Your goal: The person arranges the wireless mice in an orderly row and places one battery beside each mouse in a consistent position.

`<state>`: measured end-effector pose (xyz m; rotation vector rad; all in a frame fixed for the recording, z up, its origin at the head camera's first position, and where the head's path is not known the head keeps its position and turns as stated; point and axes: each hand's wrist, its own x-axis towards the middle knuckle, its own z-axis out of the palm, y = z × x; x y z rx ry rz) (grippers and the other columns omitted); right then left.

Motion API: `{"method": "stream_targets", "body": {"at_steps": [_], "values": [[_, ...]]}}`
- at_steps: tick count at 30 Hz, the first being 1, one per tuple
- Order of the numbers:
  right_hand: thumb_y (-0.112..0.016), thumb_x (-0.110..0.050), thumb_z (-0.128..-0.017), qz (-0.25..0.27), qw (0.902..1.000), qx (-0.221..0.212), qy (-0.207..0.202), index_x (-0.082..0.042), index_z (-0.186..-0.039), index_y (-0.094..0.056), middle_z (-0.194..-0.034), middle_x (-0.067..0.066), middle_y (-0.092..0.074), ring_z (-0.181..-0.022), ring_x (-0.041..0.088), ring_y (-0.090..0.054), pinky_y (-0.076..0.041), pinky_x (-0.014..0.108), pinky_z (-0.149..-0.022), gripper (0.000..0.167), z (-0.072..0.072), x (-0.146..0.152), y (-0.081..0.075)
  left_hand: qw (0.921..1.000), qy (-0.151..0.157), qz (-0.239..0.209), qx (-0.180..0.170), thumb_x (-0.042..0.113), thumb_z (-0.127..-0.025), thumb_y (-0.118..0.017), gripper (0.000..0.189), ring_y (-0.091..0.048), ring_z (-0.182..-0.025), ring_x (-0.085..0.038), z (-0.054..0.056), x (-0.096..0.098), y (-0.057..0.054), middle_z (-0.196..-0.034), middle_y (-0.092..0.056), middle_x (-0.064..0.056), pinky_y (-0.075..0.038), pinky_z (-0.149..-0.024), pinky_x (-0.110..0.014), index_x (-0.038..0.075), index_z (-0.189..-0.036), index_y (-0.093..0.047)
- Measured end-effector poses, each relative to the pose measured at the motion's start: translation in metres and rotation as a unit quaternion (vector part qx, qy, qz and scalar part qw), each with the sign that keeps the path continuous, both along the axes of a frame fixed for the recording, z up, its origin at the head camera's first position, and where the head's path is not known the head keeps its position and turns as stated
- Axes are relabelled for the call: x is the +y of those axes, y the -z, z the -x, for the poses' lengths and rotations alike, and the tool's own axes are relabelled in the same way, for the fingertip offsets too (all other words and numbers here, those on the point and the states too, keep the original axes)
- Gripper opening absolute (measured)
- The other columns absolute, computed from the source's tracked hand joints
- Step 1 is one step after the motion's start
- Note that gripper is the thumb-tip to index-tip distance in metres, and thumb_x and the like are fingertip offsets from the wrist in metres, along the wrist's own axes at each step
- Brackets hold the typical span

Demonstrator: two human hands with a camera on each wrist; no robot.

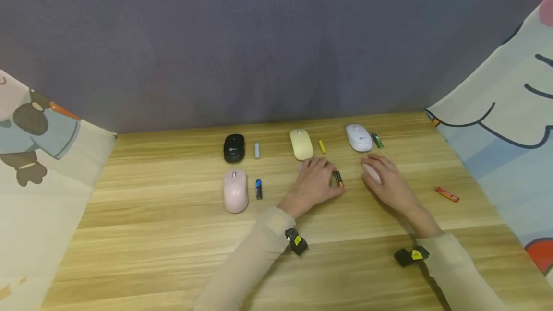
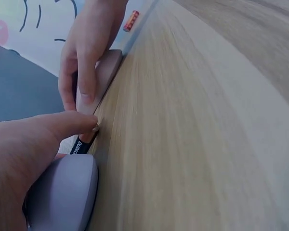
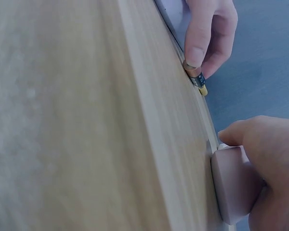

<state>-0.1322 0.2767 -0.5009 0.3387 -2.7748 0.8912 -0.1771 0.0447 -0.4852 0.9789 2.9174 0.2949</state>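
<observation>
My left hand (image 1: pixel 314 181) reaches over a light purple mouse (image 2: pixel 67 192), hiding most of it in the head view. Its thumb and a finger pinch a black and copper battery (image 1: pixel 339 179), which lies at the tabletop just right of that mouse. To the right, my right hand (image 1: pixel 389 184) grips a small pale pink mouse (image 1: pixel 372 174) from above, thumb on one side and fingers on the other. The pink mouse (image 3: pixel 233 185) stays low against the wood in the right wrist view.
Along the back stand a black mouse (image 1: pixel 234 148), grey battery (image 1: pixel 257 150), yellow mouse (image 1: pixel 301 144), yellow battery (image 1: pixel 322 146), white mouse (image 1: pixel 359 137) and green battery (image 1: pixel 378 140). A larger pink mouse (image 1: pixel 235 191) and blue-black battery (image 1: pixel 258 189) lie left, a red battery (image 1: pixel 447 194) right.
</observation>
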Motion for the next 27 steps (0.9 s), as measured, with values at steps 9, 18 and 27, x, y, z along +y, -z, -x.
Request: {"method": "stream_targets", "body": {"at_steps": [9, 18, 27], "values": [[-0.069, -0.009, -0.097, 0.006, 0.9999, 0.014, -0.006, 0.004, -0.134, -0.06, -0.144, 0.029, -0.052, -0.134, 0.052, -0.045, -0.038, 0.071, -0.108, 0.04, 0.0011, -0.0005, 0.0014, 0.9999, -0.007, 0.006, -0.011, 0.063, -0.092, -0.066, 0.061, -0.052, -0.136, -0.022, 0.0012, -0.0051, 0.0001, -0.139, -0.062, -0.001, -0.036, -0.12, -0.04, 0.018, -0.132, -0.066], [-0.068, -0.011, -0.098, -0.002, 1.0, 0.003, -0.002, 0.004, -0.135, -0.06, -0.146, 0.029, -0.051, -0.136, 0.051, -0.044, -0.037, 0.07, -0.109, 0.041, 0.0004, 0.0, 0.0003, 1.0, 0.0, 0.002, -0.009, 0.06, -0.092, -0.066, 0.059, -0.053, -0.132, -0.021, -0.0012, -0.0072, -0.0019, -0.135, -0.063, -0.001, -0.037, -0.119, -0.04, 0.016, -0.13, -0.066], [-0.068, -0.012, -0.098, -0.001, 1.0, -0.004, 0.001, 0.003, -0.136, -0.059, -0.146, 0.029, -0.05, -0.137, 0.051, -0.043, -0.036, 0.07, -0.11, 0.041, 0.0003, -0.0004, -0.0007, 1.0, 0.003, 0.006, -0.001, 0.062, -0.091, -0.066, 0.061, -0.054, -0.131, -0.02, -0.0018, -0.0076, -0.0018, -0.133, -0.063, -0.001, -0.036, -0.12, -0.04, 0.015, -0.13, -0.066]]}}
